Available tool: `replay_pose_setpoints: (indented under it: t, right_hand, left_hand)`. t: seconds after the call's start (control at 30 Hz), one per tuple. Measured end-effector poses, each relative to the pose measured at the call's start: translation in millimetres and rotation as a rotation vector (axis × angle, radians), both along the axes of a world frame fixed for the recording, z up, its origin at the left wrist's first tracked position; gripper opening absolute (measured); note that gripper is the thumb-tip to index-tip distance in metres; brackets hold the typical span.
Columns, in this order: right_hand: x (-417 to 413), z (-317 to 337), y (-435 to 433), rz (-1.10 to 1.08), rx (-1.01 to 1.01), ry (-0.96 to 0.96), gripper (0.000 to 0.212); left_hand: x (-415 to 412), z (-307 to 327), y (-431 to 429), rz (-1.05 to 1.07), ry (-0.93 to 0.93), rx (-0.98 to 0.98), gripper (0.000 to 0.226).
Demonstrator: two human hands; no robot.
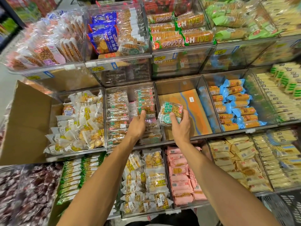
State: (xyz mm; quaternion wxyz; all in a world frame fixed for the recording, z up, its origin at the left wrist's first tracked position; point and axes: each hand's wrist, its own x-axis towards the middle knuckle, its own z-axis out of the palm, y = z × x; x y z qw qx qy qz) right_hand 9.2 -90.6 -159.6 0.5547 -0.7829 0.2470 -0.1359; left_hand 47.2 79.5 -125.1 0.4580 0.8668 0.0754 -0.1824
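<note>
My right hand point(180, 123) grips a clear snack packet with green print point(169, 112), holding it above a middle-row clear bin point(182, 88) whose floor is bare cardboard. My left hand point(137, 125) reaches into the bin to the left point(130, 90), which is filled with rows of the same green-printed packets point(117, 111). Its fingers touch the right-hand stack of packets point(145, 101); how they curl is hidden behind the hand.
Clear plastic bins in three tiers hold wrapped snacks: white-yellow packets point(78, 123) at left, blue-orange packs point(236, 105) at right, pink packs point(182, 173) below. An open cardboard box point(26, 124) stands at the left. A dark basket point(283, 207) sits at lower right.
</note>
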Motion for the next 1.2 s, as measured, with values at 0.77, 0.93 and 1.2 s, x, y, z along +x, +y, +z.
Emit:
replay_pose_setpoints:
  t: [0.77,0.93,1.2]
  right_hand:
    - [44.5,-0.9,36.6,0.457,-0.744,-0.062,0.049]
    - [46.5,3.1,31.7,0.419,-0.428,-0.065,0.052]
    - [30.7,-2.6,16.0,0.379,-0.177,0.044,0.052]
  left_hand:
    - [4.9,-18.4,11.4,0.202,0.004,-0.375,0.117]
    - [5.5,-13.6,9.1,0.223,0.05,-0.369,0.128]
    - [0.0,-1.0,-3.9,0.098,0.101,-0.173,0.097]
